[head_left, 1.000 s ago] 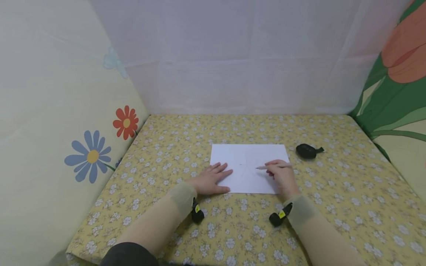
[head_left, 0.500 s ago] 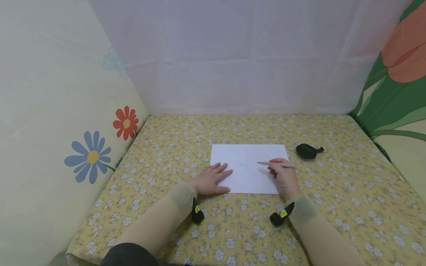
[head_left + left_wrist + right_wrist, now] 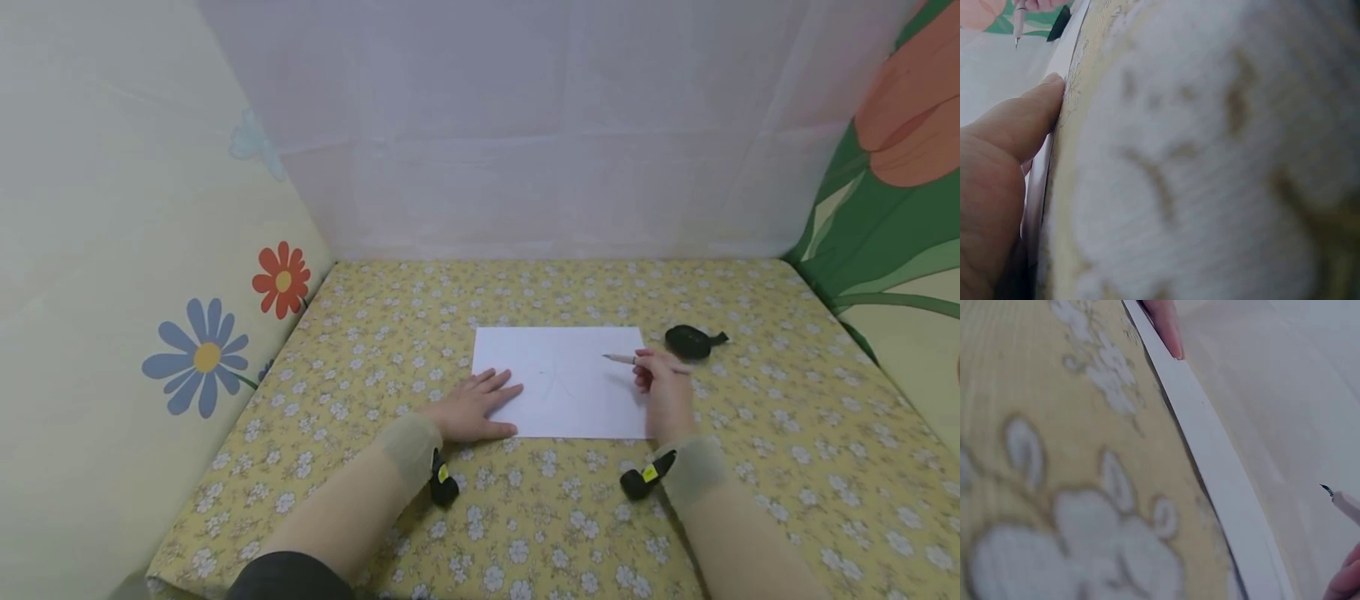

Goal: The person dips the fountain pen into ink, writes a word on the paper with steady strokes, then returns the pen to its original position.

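Observation:
A white sheet of paper [image 3: 562,346] lies on the table, bearing faint thin lines near its middle. Spread flat over its lower left corner, my left hand [image 3: 472,408] presses it down; the thumb [image 3: 1022,119] fills part of the left wrist view. My right hand [image 3: 667,400] is by the sheet's right edge, pinching a slim, light-coloured pen [image 3: 622,359] between thumb and fingers. The pen points left over the upper right of the sheet. In the right wrist view its dark tip [image 3: 1327,489] stands raised off the paper.
A rounded black object [image 3: 687,342] with a short tail lies just beyond my right hand. Yellow floral cloth [image 3: 420,300] covers the table. A pale sheet [image 3: 555,167] hangs behind, with flower-printed panels at left and right. Each wrist wears a small black camera.
My right hand has moved right and slightly away from me with the pen, so the tip has left the drawn lines. The left hand stays in place.

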### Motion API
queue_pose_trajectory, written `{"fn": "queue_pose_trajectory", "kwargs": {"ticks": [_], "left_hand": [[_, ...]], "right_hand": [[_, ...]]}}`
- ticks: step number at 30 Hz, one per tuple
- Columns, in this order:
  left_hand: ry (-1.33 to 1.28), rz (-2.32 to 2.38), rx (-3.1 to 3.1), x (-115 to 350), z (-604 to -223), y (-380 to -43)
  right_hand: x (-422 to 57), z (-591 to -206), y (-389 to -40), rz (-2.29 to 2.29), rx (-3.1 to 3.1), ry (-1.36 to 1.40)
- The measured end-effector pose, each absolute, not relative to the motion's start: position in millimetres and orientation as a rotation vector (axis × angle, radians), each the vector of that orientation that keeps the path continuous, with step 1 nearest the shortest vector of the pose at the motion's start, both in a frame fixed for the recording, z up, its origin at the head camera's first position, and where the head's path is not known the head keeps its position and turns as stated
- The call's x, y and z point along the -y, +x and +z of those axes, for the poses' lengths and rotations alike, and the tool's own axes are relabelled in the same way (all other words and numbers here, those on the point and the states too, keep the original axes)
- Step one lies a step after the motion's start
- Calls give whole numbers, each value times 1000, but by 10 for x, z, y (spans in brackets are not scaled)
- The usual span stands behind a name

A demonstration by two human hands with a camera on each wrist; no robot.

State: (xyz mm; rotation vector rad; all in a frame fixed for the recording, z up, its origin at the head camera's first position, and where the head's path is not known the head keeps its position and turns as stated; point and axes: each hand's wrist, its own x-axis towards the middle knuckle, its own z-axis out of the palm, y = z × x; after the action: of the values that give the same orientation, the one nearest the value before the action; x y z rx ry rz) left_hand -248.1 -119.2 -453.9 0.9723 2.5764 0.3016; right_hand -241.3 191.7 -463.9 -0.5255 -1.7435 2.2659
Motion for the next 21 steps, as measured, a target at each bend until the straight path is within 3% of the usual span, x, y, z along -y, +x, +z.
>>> {"fn": "queue_pose_trajectory", "kwargs": {"ticks": [21], "left_hand": [[990,322,-2575,1191,-4529,-2473]], "right_hand": [[-2345,-4604,-2362,2521,1322,-591]]}}
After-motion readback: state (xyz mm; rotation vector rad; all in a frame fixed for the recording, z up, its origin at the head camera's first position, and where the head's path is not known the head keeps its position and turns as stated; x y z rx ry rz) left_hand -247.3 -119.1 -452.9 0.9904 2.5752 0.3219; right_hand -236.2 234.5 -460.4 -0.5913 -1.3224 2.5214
